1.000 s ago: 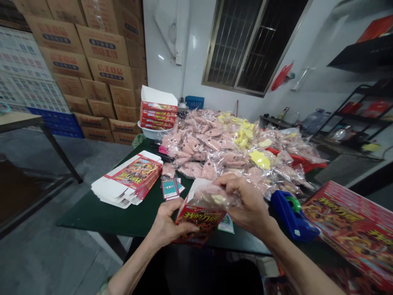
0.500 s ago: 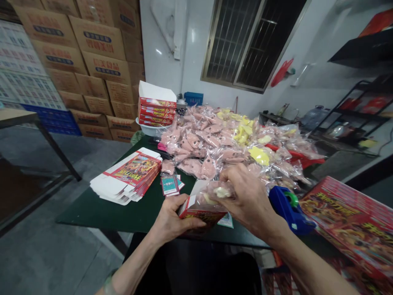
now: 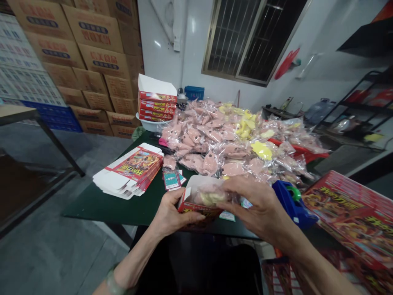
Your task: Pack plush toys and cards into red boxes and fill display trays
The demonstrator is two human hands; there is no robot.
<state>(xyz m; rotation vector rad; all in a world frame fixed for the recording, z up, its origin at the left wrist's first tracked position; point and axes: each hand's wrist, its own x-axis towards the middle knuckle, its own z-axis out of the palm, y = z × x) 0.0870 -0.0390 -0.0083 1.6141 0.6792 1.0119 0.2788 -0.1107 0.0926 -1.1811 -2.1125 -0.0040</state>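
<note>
An open red box with a white inner flap is tilted at the near edge of the green table. My left hand grips the box by its left side, thumb across the front. At the box's right end, my right hand has its fingers closed on a clear plastic bag with pink and pale yellow contents, which lies partly inside the box opening. Behind the box is a large heap of bagged pink and yellow pieces. Teal cards lie left of the heap.
Flattened red-and-white boxes lie on the left of the table. A blue tape dispenser and red printed boxes are at the right. Closed red boxes are stacked over a white basin. Cartons stand behind.
The plastic bag has gone lower into the box opening, with my right hand now flatter and slightly further right. The whole view has shifted a little.
</note>
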